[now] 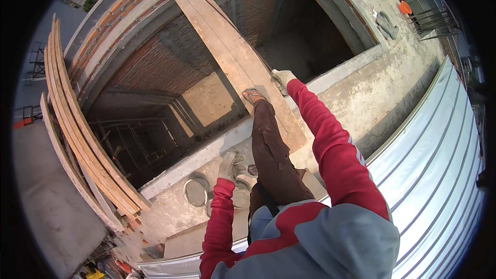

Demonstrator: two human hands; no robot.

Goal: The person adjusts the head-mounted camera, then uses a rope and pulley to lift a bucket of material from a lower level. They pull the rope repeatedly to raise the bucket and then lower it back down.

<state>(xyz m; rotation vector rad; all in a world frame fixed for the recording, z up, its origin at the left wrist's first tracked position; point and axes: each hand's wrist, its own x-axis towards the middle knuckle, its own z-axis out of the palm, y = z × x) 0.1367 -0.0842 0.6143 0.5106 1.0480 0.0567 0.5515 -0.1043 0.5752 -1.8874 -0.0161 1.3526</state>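
My right hand [283,77], in a pale work glove, is closed beside the right edge of a long wooden plank [219,36]. A thin dark line runs along the plank up to that hand; whether I grip it cannot be made out. One sandalled foot [253,95] stands on the plank, and the other foot [252,170] is behind it on the ledge. My left hand [228,166], also gloved, hangs low with its fingers apart and nothing visible in it. Below it sits a bucket of grey mortar [197,191], with another bucket [241,197] partly hidden by my arm.
The plank bridges a deep brick-walled opening [206,88] with a concrete rim. Several long boards [77,129] lean at the left. Corrugated metal sheeting [434,165] lies at the right. Gloves [386,25], an orange container [405,8] and rebar [435,22] are at the far right.
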